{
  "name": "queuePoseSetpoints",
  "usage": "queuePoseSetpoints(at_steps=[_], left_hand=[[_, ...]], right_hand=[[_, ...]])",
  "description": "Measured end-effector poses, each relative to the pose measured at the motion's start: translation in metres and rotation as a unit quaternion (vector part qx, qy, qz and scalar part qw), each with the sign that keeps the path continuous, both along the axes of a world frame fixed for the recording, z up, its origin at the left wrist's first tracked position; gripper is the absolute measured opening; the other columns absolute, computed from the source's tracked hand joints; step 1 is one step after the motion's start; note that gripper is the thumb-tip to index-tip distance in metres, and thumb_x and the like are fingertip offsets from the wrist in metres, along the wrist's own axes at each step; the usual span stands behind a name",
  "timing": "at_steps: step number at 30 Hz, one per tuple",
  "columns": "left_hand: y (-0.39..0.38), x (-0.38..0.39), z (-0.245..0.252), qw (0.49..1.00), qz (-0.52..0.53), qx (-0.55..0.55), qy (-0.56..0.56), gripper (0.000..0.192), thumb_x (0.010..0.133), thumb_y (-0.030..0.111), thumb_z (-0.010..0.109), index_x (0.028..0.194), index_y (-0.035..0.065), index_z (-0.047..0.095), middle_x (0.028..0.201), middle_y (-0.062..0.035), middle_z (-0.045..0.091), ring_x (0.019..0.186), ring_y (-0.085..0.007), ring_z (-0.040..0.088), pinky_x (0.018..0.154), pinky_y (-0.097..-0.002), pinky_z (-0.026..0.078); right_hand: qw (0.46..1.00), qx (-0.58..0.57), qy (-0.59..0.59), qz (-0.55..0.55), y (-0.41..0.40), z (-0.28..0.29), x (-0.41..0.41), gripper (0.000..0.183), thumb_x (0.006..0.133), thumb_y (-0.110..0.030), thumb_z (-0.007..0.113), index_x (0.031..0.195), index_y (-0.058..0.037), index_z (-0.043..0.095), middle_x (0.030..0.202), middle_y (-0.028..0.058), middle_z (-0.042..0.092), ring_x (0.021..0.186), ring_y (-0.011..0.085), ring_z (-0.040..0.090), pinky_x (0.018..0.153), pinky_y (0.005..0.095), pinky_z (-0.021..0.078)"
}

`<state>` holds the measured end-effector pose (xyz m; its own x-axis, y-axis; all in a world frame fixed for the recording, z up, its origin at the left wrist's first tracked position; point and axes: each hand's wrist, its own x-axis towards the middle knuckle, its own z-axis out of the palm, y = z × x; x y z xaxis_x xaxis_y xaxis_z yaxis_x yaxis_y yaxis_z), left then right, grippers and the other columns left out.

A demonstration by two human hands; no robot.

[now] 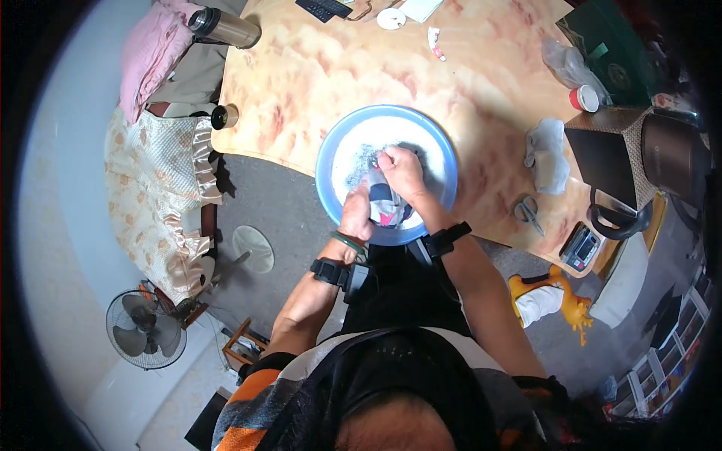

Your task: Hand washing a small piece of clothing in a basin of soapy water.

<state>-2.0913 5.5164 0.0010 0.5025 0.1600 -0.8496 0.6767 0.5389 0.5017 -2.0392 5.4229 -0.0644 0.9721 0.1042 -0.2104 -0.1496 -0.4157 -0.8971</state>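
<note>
A blue plastic basin (386, 111) stands at the near edge of the table, holding white suds (366, 132) with greyish patches in the middle. Over the suds, both hands grip a wet piece of fabric (383, 197) in grey, navy and white with a pink patch. My left hand (356, 209) holds its left side, a green bangle on the wrist. Above and to the right, my right hand (403, 172) is closed in a fist around the fabric's upper part. The fabric's exact kind cannot be told, since the hands cover part of it.
The marbled tabletop (293, 96) carries scissors (528, 214), a calculator-like device (581, 247), white tissue packs (547, 155) and a red-and-white tube (435, 44). A thermos (225, 27) lies at the far left. A standing fan (145, 330) is at lower left, an orange toy animal (550, 299) at right.
</note>
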Motion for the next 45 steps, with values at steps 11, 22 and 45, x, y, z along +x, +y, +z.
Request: queuePoseSetpoints(at_steps=[11, 22, 45], left_hand=[[0.031, 0.003, -0.011, 0.995, -0.06, -0.07, -0.037, 0.042, 0.094, 0.035, 0.038, 0.118, 0.001, 0.047, 0.111, -0.0119, 0.056, 0.1, -0.0216, 0.055, 0.086, -0.0365, 0.045], [0.044, -0.007, -0.045, 0.994, -0.02, -0.107, 0.009, 0.044, 0.091, 0.04, 0.042, 0.115, 0.0045, 0.05, 0.107, -0.01, 0.059, 0.098, -0.025, 0.057, 0.087, -0.0434, 0.045], [0.025, 0.013, -0.03, 0.993, -0.076, -0.09, 0.02, 0.064, 0.087, 0.056, 0.038, 0.125, 0.0046, 0.042, 0.12, -0.0108, 0.052, 0.109, -0.0266, 0.05, 0.094, -0.0428, 0.04]], right_hand=[[0.915, 0.313, 0.25, -0.049, -0.021, 0.001, -0.002, 0.023, 0.081, -0.018, 0.06, 0.071, 0.002, 0.059, 0.061, -0.0036, 0.046, 0.059, 0.0046, 0.04, 0.052, 0.0232, 0.0348], [0.99, 0.024, -0.119, -0.068, -0.045, 0.02, -0.015, 0.011, 0.073, -0.01, 0.064, 0.082, -0.0052, 0.059, 0.079, 0.013, 0.057, 0.074, 0.0302, 0.057, 0.064, 0.0361, 0.0459], [0.875, -0.44, 0.152, -0.134, -0.305, -0.069, 0.009, 0.056, 0.072, -0.007, 0.057, 0.124, -0.0145, 0.039, 0.116, 0.0166, 0.046, 0.11, 0.0355, 0.045, 0.088, 0.0449, 0.0403]])
